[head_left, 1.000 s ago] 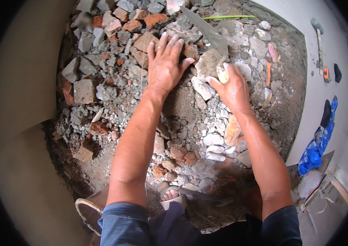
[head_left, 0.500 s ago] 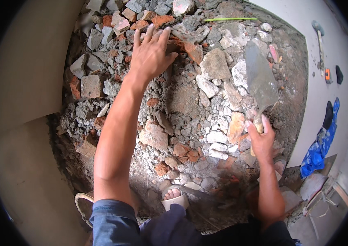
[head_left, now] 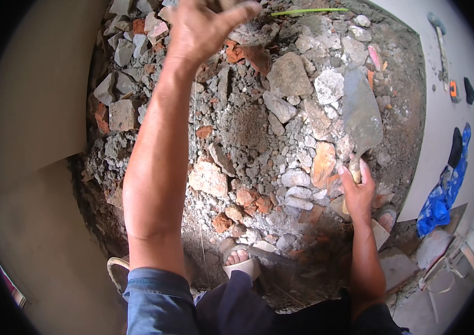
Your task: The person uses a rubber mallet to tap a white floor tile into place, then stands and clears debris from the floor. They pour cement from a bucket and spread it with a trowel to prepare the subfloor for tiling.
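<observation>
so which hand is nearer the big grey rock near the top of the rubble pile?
Left. The left hand is raised just up-left of the big grey rock, apart from it. The right hand grips the trowel handle, far lower right.

— Left hand [head_left: 206, 28] up top, fingertips clipped by the frame edge — whatever it grips is hidden!
— And the trowel [head_left: 361, 114]? Its handle is swallowed inside the right hand [head_left: 357, 190].

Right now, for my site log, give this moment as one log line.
left hand: raised over rubble, grip unclear | right hand: grip on trowel, blade on rubble
</observation>
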`<state>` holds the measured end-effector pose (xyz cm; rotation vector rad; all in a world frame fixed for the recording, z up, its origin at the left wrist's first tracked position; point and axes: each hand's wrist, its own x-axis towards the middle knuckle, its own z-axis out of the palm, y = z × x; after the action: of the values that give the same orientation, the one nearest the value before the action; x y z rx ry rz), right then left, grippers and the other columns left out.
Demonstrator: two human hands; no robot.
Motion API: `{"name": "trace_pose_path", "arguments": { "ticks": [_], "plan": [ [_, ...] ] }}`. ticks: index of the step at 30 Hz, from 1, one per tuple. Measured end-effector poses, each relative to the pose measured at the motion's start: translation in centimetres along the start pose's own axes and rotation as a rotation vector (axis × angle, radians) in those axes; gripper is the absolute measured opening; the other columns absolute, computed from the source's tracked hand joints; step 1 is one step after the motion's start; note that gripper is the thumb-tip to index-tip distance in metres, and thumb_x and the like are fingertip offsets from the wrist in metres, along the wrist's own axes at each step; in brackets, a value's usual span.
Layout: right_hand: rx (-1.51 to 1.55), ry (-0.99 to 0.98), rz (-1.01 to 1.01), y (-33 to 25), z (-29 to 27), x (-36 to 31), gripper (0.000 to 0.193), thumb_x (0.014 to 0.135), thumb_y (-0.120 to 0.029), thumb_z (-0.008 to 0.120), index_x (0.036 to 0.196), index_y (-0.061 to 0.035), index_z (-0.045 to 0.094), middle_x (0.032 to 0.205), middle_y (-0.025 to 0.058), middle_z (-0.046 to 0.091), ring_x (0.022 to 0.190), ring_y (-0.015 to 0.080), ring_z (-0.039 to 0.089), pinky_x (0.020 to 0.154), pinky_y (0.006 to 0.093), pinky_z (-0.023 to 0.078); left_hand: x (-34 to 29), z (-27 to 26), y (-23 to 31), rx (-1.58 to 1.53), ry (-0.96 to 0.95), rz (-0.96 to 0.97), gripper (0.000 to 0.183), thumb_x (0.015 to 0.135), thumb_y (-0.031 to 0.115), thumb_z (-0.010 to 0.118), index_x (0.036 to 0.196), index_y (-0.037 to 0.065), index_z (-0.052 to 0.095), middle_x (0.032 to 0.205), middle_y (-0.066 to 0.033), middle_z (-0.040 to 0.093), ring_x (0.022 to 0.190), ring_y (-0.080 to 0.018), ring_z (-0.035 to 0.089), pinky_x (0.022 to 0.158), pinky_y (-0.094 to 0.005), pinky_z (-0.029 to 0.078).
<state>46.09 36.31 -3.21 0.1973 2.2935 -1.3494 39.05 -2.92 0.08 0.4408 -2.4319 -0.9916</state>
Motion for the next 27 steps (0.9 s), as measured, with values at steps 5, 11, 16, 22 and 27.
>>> {"name": "trace_pose_path", "arguments": {
  "ticks": [5, 11, 16, 22, 27],
  "plan": [
    [-0.012, -0.024, 0.001, -0.4, -0.7, 0.2, 0.037, 0.088, -0.009, 0.066, 0.122, 0.0019, 0.056, 0.095, 0.0048, 0.064, 0.08, 0.0085, 0.056, 0.068, 0.0244, 0.048, -2.1, -6.9, -5.6, 0.718, 0.36, 0.135, 0.059, 0.081, 0.042, 0.073, 0.128, 0.012, 0.054, 0.125, -0.0268, 0.053, 0.123, -0.035, 0.049, 0.104, -0.0623, 0.033],
    [-0.105, -0.055, -0.072, 0.5, -0.4, -0.5, 0.037, 0.089, -0.01, 0.064, 0.123, 0.0004, 0.056, 0.095, 0.0056, 0.063, 0.081, 0.0098, 0.055, 0.071, 0.0259, 0.047, -12.4, -3.2, -9.8, 0.661, -0.432, -0.073, 0.045, 0.099, 0.042, 0.043, 0.141, 0.024, 0.046, 0.148, -0.0005, 0.042, 0.141, -0.0283, 0.029, 0.113, -0.0633, 0.006],
    [-0.098, -0.083, -0.003, 0.7, -0.3, -0.8, 0.037, 0.089, -0.012, 0.065, 0.122, 0.0013, 0.056, 0.093, 0.0059, 0.064, 0.078, 0.011, 0.056, 0.068, 0.0269, 0.048, -8.1, -0.6, -10.2, 0.501, -0.25, -0.038, 0.046, 0.101, 0.036, 0.038, 0.143, 0.019, 0.04, 0.151, -0.0075, 0.036, 0.141, -0.0306, 0.029, 0.112, -0.0634, 0.009],
    [-0.162, -0.076, -0.131, -0.6, 0.1, -1.1, 0.041, 0.087, -0.014, 0.067, 0.122, 0.0039, 0.054, 0.092, 0.0103, 0.067, 0.077, 0.0141, 0.061, 0.068, 0.0293, 0.051, -8.7, -1.6, -8.1, 0.583, 0.085, -0.004, 0.042, 0.098, 0.034, 0.049, 0.129, 0.006, 0.053, 0.136, -0.0147, 0.049, 0.134, -0.032, 0.038, 0.11, -0.0563, 0.018],
    [-0.332, -0.179, -0.058, -3.3, 1.9, -0.1, 0.04, 0.089, -0.019, 0.06, 0.119, 0.0062, 0.052, 0.094, 0.0243, 0.066, 0.078, 0.0316, 0.068, 0.069, 0.0405, 0.055, -8.9, 4.5, -3.8, 0.696, -0.625, 0.007, 0.069, 0.099, 0.057, 0.025, 0.147, 0.007, 0.031, 0.15, -0.0075, 0.036, 0.144, -0.0248, 0.022, 0.117, -0.0517, 0.002]
  ]
}}
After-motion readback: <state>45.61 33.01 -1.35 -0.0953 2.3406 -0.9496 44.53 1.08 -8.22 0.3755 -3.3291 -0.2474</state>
